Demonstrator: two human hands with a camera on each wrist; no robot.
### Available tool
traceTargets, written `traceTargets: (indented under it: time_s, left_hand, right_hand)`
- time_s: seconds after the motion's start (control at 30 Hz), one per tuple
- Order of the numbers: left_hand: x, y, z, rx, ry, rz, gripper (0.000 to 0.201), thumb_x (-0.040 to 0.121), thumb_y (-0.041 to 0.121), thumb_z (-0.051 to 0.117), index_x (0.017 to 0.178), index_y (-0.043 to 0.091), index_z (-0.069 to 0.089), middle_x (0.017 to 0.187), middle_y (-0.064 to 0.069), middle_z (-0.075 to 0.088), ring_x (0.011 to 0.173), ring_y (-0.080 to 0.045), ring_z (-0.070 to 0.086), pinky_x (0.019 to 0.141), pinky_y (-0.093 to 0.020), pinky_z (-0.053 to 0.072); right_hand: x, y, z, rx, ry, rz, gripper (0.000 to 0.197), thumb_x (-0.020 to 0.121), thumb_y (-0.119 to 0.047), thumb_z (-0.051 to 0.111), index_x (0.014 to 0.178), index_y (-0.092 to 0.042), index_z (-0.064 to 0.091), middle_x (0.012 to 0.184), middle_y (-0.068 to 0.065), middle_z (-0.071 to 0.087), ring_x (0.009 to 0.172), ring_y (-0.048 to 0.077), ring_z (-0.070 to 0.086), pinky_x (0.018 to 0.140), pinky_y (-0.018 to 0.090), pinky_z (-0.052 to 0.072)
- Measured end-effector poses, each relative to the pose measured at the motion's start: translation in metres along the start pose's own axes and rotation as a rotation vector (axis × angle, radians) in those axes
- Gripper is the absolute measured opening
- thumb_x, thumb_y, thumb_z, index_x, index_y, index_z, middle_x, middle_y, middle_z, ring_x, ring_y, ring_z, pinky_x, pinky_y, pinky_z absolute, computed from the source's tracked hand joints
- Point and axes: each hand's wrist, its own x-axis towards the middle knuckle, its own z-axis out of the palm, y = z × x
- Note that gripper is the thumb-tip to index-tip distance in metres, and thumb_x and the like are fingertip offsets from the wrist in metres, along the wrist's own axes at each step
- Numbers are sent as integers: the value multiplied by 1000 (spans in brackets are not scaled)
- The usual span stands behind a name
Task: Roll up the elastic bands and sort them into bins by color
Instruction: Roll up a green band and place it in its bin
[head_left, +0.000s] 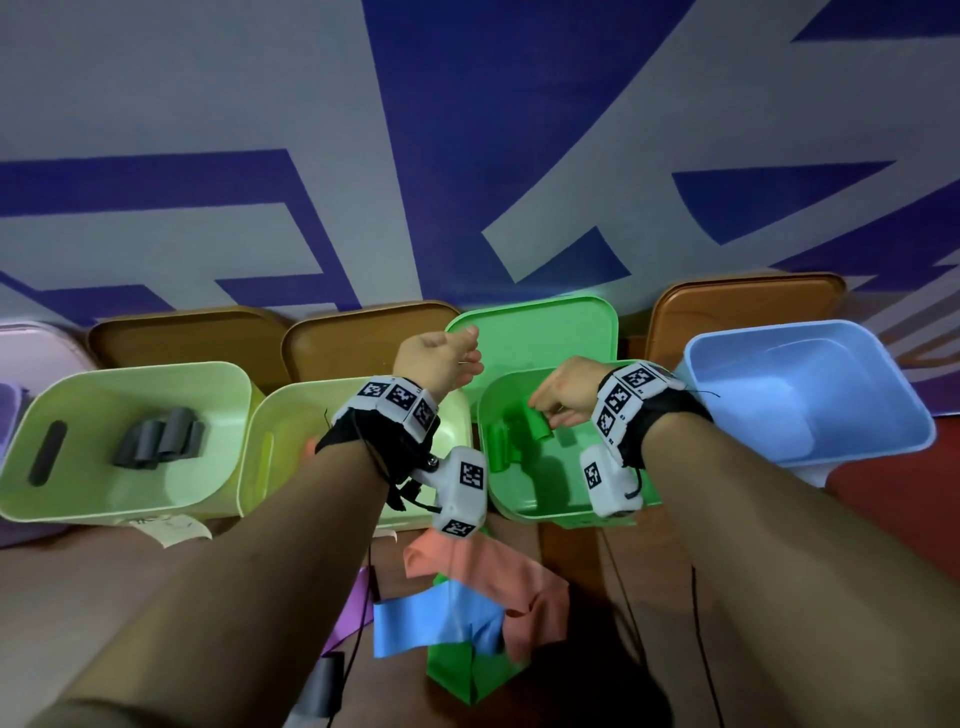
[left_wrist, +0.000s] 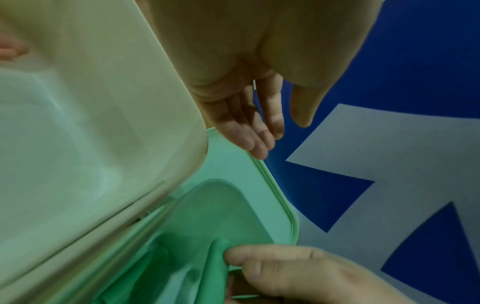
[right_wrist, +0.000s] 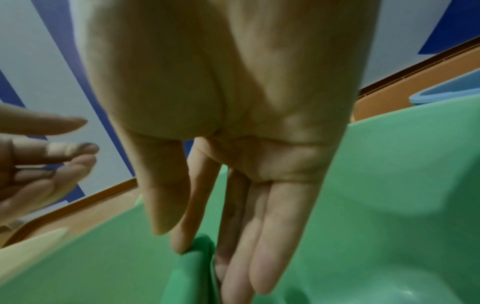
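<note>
We saw a row of bins along the far edge of the floor: a blue bin (head_left: 810, 395) at the right end, a green bin (head_left: 550, 493) next to it, then two pale yellow-green bins, the left one (head_left: 119, 441) with grey rolled bands (head_left: 161, 439) inside. Near us on the floor lay loose bands in a heap: an orange one (head_left: 488, 577), a blue one (head_left: 431, 618), a green one (head_left: 467, 670). Our right hand (head_left: 563, 397) was over the green bin and held a rolled green band (head_left: 537, 426) between its nearly straight fingers (right_wrist: 187, 236), just above other green rolls (head_left: 501, 447) in that bin. Our left hand (head_left: 441, 364) was held above the bins with relaxed, spread fingers and held nothing.
</note>
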Motion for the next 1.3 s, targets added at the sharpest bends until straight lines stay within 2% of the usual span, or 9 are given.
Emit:
traceTargets:
  time_s: [0.2, 0.4, 0.5, 0.73, 0.8, 0.9, 1.07, 1.23, 1.3]
  left_hand:
    - [2, 1, 14, 58, -40, 61, 20, 93, 21, 60, 78, 8, 61, 76, -5, 63, 65, -14, 62, 64, -21, 51]
    - [8, -2, 19, 100, -73, 90, 20, 93, 21, 60, 80, 7, 61, 76, -4, 64, 65, -13, 62, 61, -18, 51]
    - [11, -4, 19, 117, -90, 100, 20, 93, 22, 60, 78, 8, 61, 76, -4, 64, 64, -12, 62, 62, -18, 51]
    - [16, -8, 14, 157, -98, 132, 21, 93, 21, 60, 77, 8, 62, 76, -4, 65, 62, -9, 63, 61, -18, 51]
    - [19, -8, 14, 153, -93, 129, 21, 93, 20, 60, 76, 9, 62, 75, -4, 65, 58, -6, 63, 60, -18, 51]
    - [21, -9, 15, 153, -87, 123, 21, 93, 20, 60, 75, 9, 62, 75, -4, 65, 57, -5, 63, 59, -18, 51]
    - [24, -13, 18, 151, -80, 108, 21, 92, 21, 61, 76, 8, 63, 75, -4, 66, 61, -10, 64, 62, -21, 53]
    - [25, -14, 21, 154, -86, 103, 21, 92, 21, 61, 76, 8, 63, 76, -5, 66, 64, -12, 64, 64, -22, 53]
    - [25, -13, 21, 155, -87, 104, 21, 92, 21, 61, 76, 8, 63, 76, -4, 66, 63, -12, 64, 63, -22, 53]
  right_hand:
    - [14, 8, -3, -36, -49, 14, 29, 91, -15, 62, 115, 1, 65, 110, 16, 69, 95, 25, 69, 94, 40, 53]
    - [23, 13, 2, -106, -85, 68, 37, 93, -16, 59, 127, 0, 56, 125, 17, 60, 102, 30, 67, 94, 41, 52]
    - [29, 16, 1, -102, -93, 87, 38, 93, -16, 60, 128, -1, 56, 126, 17, 60, 100, 31, 67, 91, 40, 53]
    - [36, 31, 4, -60, -174, 143, 41, 93, -21, 60, 132, -7, 54, 130, 16, 58, 101, 30, 66, 69, 28, 52]
    - [37, 32, 3, -61, -178, 148, 40, 94, -21, 60, 132, -8, 54, 131, 15, 57, 103, 30, 65, 66, 26, 51]
    - [41, 35, 3, -59, -170, 152, 38, 94, -22, 60, 129, -10, 56, 130, 13, 58, 103, 28, 65, 70, 27, 51]
    - [45, 39, 6, -70, -166, 135, 38, 93, -21, 60, 129, -10, 56, 129, 12, 58, 102, 28, 66, 89, 35, 51]
    - [44, 37, 8, -85, -176, 129, 38, 94, -20, 59, 131, -11, 55, 131, 12, 58, 105, 30, 64, 87, 35, 51]
    - [41, 33, 8, -104, -186, 129, 40, 94, -20, 58, 133, -10, 53, 133, 12, 56, 108, 30, 63, 77, 29, 52]
